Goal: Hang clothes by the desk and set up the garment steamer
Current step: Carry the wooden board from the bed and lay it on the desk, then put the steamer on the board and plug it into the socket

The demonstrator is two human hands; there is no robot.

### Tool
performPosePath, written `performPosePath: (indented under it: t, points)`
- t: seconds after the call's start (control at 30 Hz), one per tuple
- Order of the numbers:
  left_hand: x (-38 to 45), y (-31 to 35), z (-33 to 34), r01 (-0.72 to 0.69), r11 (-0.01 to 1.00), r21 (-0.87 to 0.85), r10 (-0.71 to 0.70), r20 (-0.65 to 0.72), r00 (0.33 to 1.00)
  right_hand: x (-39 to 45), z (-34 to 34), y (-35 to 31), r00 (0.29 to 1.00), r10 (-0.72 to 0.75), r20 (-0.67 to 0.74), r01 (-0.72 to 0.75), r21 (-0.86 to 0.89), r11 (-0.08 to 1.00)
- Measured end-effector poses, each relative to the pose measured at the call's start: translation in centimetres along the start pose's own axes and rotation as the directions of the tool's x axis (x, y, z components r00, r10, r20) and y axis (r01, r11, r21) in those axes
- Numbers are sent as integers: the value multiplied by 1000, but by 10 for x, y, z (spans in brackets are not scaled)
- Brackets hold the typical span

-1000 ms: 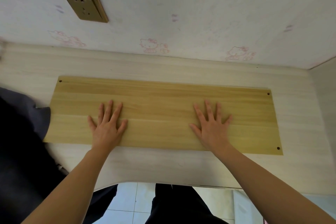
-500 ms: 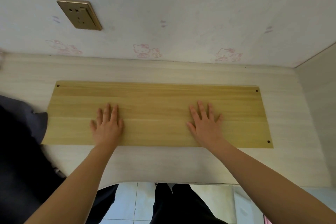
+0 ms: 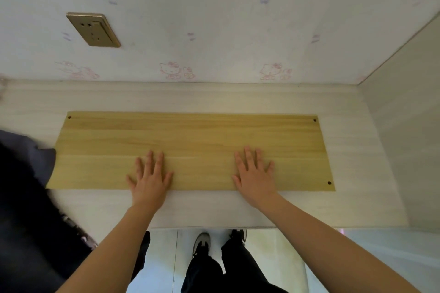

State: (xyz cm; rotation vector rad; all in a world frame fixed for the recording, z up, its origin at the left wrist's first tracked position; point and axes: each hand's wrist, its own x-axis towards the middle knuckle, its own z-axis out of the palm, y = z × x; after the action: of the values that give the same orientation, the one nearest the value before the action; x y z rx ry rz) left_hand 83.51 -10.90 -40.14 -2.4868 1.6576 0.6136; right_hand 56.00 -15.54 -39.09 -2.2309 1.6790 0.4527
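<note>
A yellow wooden board (image 3: 195, 135) with small corner holes lies flat on the pale desk (image 3: 214, 97). My left hand (image 3: 150, 178) rests palm down on the board's near edge, fingers spread, holding nothing. My right hand (image 3: 256, 173) lies flat the same way, further right on the board. Dark clothing (image 3: 26, 197) is heaped at the desk's left end, hanging over the edge. No garment steamer is in view.
A brass wall socket (image 3: 94, 30) sits on the patterned wall above the desk's left part. A pale side panel (image 3: 404, 126) closes the desk on the right. Below the desk's front edge are the tiled floor and my legs and shoes (image 3: 202, 241).
Both hands have slid toward me to the board's near edge and closer together. The view has tilted, so the floor and shoes now show.
</note>
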Motion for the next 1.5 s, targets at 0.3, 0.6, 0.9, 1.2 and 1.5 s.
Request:
performPosePath:
  t: [0.3,0.6,0.9,1.2,1.5]
  points:
    - [-9,-11,-8,-183,978,98,182,13,983,-31,-3,-4,994,108,-36,-105,70,992]
    - [-40,-2,-8,-591,796,134,599,-28,800,-118,17,-35,949,312,-46,-296,214,931]
    - [-103,47,22,-860,502,88,862,36,506,-236,54,-41,816,575,-56,-520,366,772]
    - [-210,90,66,-964,263,-25,951,176,255,-371,119,-50,582,808,-90,-693,465,551]
    - [-372,102,128,-998,8,-70,971,238,-9,-529,201,-73,339,940,-48,-804,504,316]
